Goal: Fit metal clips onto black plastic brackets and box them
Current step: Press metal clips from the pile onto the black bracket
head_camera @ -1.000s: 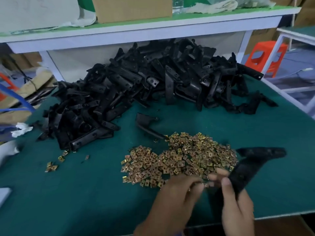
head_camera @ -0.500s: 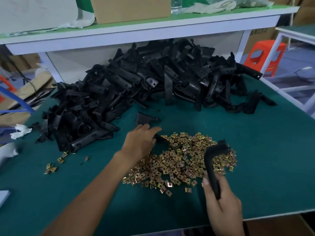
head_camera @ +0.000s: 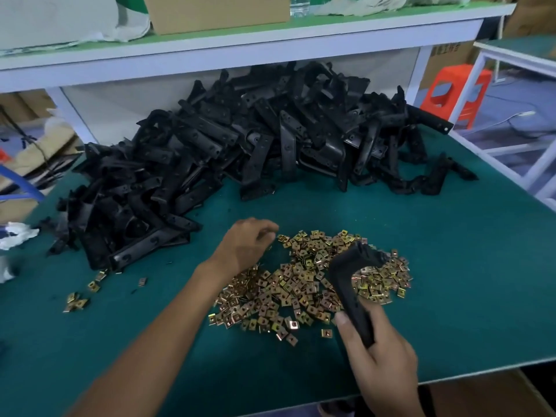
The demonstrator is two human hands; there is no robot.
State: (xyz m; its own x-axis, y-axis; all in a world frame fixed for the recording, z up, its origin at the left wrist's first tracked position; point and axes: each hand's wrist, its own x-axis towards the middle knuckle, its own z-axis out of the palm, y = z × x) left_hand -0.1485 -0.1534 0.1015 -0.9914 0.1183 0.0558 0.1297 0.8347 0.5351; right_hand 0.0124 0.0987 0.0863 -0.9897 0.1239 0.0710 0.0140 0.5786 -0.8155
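A big heap of black plastic brackets (head_camera: 240,145) lies across the back of the green table (head_camera: 466,281). In front of it spreads a pile of small brass-coloured metal clips (head_camera: 288,290). My right hand (head_camera: 379,359) grips one black bracket (head_camera: 346,284) by its lower end, and the bracket's bent top stands over the right side of the clip pile. My left hand (head_camera: 246,245) reaches to the far left edge of the clip pile with its fingers curled downward. What lies under those fingers is hidden.
A few stray clips (head_camera: 79,300) lie on the mat at the left. A white shelf (head_camera: 270,46) with a cardboard box (head_camera: 216,12) hangs over the back of the table. An orange stool (head_camera: 454,88) stands off the right edge. White rags (head_camera: 15,236) sit at the left.
My left hand left the right hand, reached out to the far edge of the clip pile and now covers the spot where a loose bracket lay. My right hand turned its bracket upright.
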